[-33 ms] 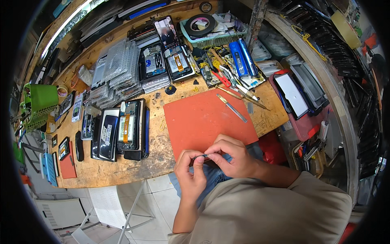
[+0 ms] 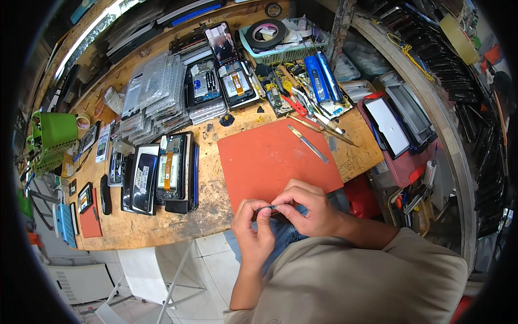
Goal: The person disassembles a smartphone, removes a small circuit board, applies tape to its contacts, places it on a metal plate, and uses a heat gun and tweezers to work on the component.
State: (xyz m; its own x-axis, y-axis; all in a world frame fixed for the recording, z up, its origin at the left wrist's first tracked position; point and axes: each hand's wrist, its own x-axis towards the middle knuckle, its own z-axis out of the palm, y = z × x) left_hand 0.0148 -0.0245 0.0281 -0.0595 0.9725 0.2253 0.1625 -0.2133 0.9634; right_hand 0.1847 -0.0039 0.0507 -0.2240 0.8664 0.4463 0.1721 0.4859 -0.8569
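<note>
A small, thin dark piece (image 2: 267,207) spans the gap between my two hands, too small to name. My left hand (image 2: 253,225) pinches one end of it between thumb and forefinger. The thumb and fingertips of my right hand (image 2: 303,208) close on the other end. Both hands are at the near edge of a red-orange mat (image 2: 272,156), above my lap. On the mat's far right part lies a slim metal blade-like tool (image 2: 307,143), apart from both hands.
Left of the mat, opened phones (image 2: 171,167) stand in a row on the wooden bench (image 2: 210,208). Behind them are stacked clear plastic trays (image 2: 156,89). Hand tools and pliers (image 2: 294,102) crowd the back right, beside a green basket (image 2: 297,49). A wooden post (image 2: 342,32) rises there.
</note>
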